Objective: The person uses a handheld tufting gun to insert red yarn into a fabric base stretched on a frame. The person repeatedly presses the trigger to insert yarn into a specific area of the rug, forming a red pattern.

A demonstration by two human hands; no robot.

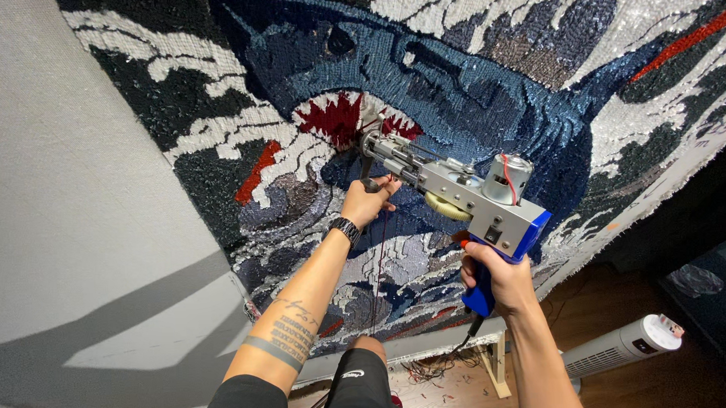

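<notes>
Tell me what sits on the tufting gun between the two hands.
Head view: between left hand and right hand, the tufting gun carries its grey metal body and a cylindrical motor.

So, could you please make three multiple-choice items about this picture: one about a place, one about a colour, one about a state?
1. Where does the tip of the tufting gun touch the rug?
A. the red patch with white points
B. the bare grey cloth
C. the bottom edge

2. What colour is the gun's rear handle?
A. yellow
B. blue
C. green

3. How is the gun held?
A. one hand only
B. both hands
C. lying on the floor

Answers:
1 A: the needle end meets the red patch.
2 B: the right hand wraps a blue handle.
3 B: the left hand has its grip on the front handle, the right hand on the rear one.
</notes>
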